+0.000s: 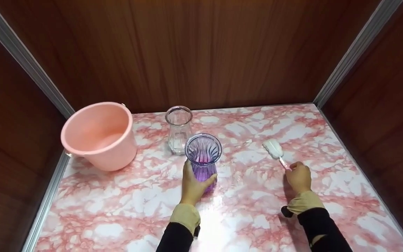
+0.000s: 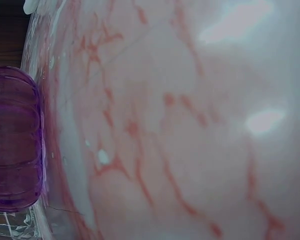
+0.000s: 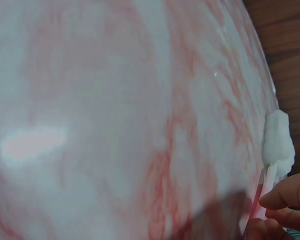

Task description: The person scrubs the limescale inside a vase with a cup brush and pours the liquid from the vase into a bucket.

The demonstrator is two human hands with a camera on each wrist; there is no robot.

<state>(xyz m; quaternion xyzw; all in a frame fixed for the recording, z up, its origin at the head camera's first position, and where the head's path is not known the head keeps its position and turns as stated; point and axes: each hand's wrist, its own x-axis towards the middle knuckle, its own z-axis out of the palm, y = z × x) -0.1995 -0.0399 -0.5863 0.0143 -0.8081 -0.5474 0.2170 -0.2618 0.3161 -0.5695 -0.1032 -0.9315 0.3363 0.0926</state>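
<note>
A purple glass vase (image 1: 204,154) stands in front of me, gripped by my left hand (image 1: 194,185) with fingers on one side and thumb on the other. Its ribbed base (image 2: 12,140) shows at the edge of the left wrist view. My right hand (image 1: 298,177) pinches the pink handle (image 1: 284,163) of a sponge brush, whose white head (image 1: 273,148) points away to the upper left. The right wrist view shows fingertips (image 3: 282,192) on that handle, near the white sponge (image 3: 278,140). Behind the purple vase is a clear glass vase (image 1: 179,131), standing upright.
A pink bucket (image 1: 117,154) stands at the left back of the table. Pink and white marbled covering (image 1: 250,210) lies over the tabletop. Brown wood panels (image 1: 201,52) rise at the back and both sides, with grey metal strips (image 1: 359,49) at the corners.
</note>
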